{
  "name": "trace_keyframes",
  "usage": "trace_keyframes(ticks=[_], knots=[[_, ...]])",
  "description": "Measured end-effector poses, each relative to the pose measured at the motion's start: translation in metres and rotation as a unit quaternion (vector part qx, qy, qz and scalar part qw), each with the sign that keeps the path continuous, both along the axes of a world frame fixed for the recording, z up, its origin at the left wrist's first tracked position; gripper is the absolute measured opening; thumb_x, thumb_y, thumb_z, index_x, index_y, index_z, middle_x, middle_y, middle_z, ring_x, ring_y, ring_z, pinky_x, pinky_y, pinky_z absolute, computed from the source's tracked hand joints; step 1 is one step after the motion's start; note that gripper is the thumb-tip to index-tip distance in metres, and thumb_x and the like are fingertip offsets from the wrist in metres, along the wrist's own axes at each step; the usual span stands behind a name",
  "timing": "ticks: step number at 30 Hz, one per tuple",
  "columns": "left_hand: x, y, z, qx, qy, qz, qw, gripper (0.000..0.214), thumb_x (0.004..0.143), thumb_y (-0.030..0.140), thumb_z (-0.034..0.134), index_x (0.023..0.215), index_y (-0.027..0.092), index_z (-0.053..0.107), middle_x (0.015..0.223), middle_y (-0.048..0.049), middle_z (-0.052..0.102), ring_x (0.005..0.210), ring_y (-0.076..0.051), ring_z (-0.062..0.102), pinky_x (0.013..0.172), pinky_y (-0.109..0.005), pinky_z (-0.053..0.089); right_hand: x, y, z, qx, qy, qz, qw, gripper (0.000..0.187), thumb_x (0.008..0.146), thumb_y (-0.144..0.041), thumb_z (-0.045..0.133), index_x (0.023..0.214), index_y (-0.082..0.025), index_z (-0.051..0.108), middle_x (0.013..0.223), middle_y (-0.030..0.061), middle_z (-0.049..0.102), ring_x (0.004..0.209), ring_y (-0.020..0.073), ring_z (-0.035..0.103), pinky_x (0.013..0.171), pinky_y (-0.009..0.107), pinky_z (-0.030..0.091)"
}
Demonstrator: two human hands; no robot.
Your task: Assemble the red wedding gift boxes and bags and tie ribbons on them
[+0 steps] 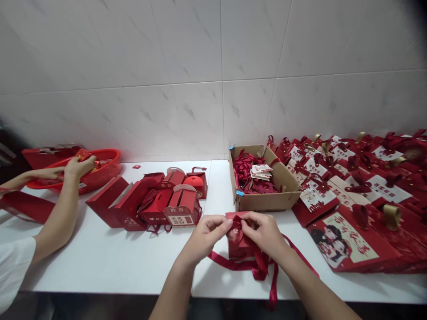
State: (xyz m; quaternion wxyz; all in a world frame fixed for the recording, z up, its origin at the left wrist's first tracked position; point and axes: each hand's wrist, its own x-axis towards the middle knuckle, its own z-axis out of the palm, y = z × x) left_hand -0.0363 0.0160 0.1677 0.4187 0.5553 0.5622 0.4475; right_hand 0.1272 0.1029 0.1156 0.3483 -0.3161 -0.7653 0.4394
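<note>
A small red gift box (237,249) stands on the white table (133,262) right in front of me. My left hand (205,235) and my right hand (263,231) meet above it, both pinching the dark red ribbon (258,266) at the box's top. The ribbon's loose tails trail across the table and hang over the near edge.
A cardboard box (267,200) of ribbons and tags sits behind. Several red gift boxes (160,200) lie to the left, and many finished red bags (360,191) cover the right. At far left another person's hands (75,166) reach into a red basin (100,171).
</note>
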Motion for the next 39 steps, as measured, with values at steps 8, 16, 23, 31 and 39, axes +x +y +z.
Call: trace_keyframes(ticks=[8, 16, 23, 31, 39], knots=[[0.009, 0.041, -0.011, 0.063, -0.017, 0.018, 0.998, 0.039, 0.090, 0.048, 0.049, 0.091, 0.016, 0.071, 0.090, -0.0071, 0.073, 0.090, -0.022, 0.066, 0.084, -0.033, 0.052, 0.003, -0.004, -0.004, 0.038, -0.010, 0.017, 0.999, 0.018, 0.086, -0.025, 0.056, 0.078, -0.017, 0.070, 0.073, 0.0043, 0.069, 0.065, 0.0166, 0.061, 0.062, 0.026, 0.045], [-0.004, 0.021, -0.045, 0.079, 0.049, 0.078, 0.993, 0.011, 0.072, 0.029, 0.074, 0.074, 0.018, 0.072, 0.086, -0.0080, 0.073, 0.091, -0.024, 0.067, 0.087, -0.035, 0.049, 0.004, -0.005, -0.017, 0.038, 0.037, -0.003, 0.999, 0.016, 0.088, -0.030, 0.058, 0.082, -0.019, 0.068, 0.079, 0.0047, 0.070, 0.071, 0.0165, 0.064, 0.063, 0.025, 0.048], [0.003, 0.020, -0.056, 0.071, 0.056, 0.113, 0.990, 0.010, 0.076, 0.026, 0.069, 0.069, 0.019, 0.068, 0.090, -0.0094, 0.076, 0.107, -0.027, 0.065, 0.093, -0.039, 0.047, 0.001, -0.005, -0.028, 0.140, 0.093, -0.026, 0.985, 0.017, 0.090, -0.019, 0.054, 0.106, -0.022, 0.060, 0.089, 0.0035, 0.069, 0.076, 0.0144, 0.065, 0.066, 0.024, 0.052], [0.006, 0.020, -0.053, 0.086, 0.102, 0.148, 0.980, 0.010, 0.077, 0.028, 0.068, 0.070, 0.021, 0.069, 0.088, -0.0068, 0.077, 0.103, -0.028, 0.067, 0.096, -0.044, 0.041, 0.009, -0.002, -0.017, 0.167, -0.003, 0.025, 0.986, 0.019, 0.092, -0.018, 0.054, 0.102, -0.020, 0.069, 0.094, 0.0077, 0.069, 0.088, 0.0193, 0.065, 0.080, 0.031, 0.052], [0.010, 0.023, -0.053, 0.156, 0.173, 0.163, 0.959, 0.008, 0.077, 0.019, 0.070, 0.072, 0.025, 0.071, 0.078, 0.0002, 0.075, 0.089, -0.023, 0.066, 0.092, -0.042, 0.034, 0.010, 0.000, -0.009, 0.083, -0.062, 0.005, 0.995, 0.025, 0.091, -0.032, 0.052, 0.078, -0.021, 0.070, 0.099, 0.0101, 0.061, 0.099, 0.0243, 0.058, 0.091, 0.043, 0.047]])
